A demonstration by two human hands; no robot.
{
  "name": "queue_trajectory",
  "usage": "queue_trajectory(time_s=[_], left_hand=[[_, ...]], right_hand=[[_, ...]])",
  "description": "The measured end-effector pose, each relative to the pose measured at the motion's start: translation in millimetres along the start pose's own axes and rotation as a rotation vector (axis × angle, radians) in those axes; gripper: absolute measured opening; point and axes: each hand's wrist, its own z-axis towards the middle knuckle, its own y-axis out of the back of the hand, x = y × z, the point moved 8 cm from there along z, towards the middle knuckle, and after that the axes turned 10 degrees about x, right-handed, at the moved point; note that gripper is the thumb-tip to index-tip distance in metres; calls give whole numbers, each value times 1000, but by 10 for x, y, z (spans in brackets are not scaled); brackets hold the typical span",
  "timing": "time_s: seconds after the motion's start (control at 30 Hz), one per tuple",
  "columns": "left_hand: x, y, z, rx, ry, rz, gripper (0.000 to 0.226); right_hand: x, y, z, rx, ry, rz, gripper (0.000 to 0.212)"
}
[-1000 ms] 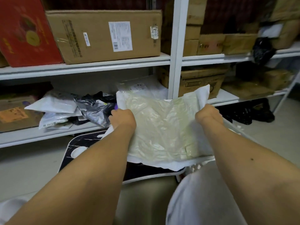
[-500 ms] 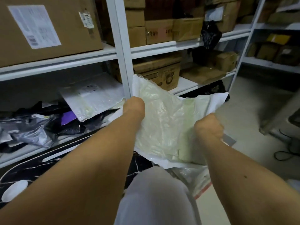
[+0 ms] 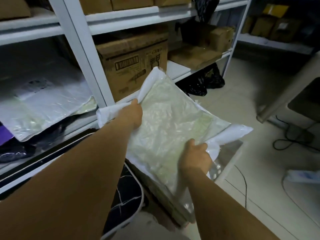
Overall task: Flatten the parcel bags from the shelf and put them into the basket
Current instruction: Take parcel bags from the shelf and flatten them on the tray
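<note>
**Flattened bag held over the basket**

Head view: your left hand (image 3: 133,113) and right hand (image 3: 195,156) each pinch an edge of the pale green-and-white plastic parcel bag (image 3: 166,129), right of the white metal shelf post (image 3: 81,54), above the clear basket (image 3: 225,163) (partly hidden). It looks light, limp and slippery; grip opposite edges.

White metal shelf (image 3: 83,54) fills the frame's left and top: parcel bags (image 3: 45,108) lie lower left, cardboard boxes (image 3: 133,66) centre. Black bags (image 3: 206,80) rest on the floor (image 3: 259,179).
</note>
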Motion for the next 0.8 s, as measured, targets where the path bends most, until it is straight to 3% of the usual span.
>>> queue_trajectory(time_s=[0.1,0.23,0.33,0.53,0.7,0.8], left_hand=[[38,-291,132,101,24,58,73],[122,-711,368,214,101,44,119],[203,-987,607,245,144,46,140],[270,-1385,795,205,119,197,140],[362,-1803,1034,214,132,33,149],[405,-1973,1170,297,161,20,152]], right_hand=[[-13,-220,136,93,-41,-72,42],[-40,-426,367,164,-75,-98,50],[-77,-644,451,227,-66,-115,51],[-72,-1235,450,401,-96,-179,44],[-120,-1461,576,353,-154,-140,41],[-134,-1595,621,359,-178,-127,51]])
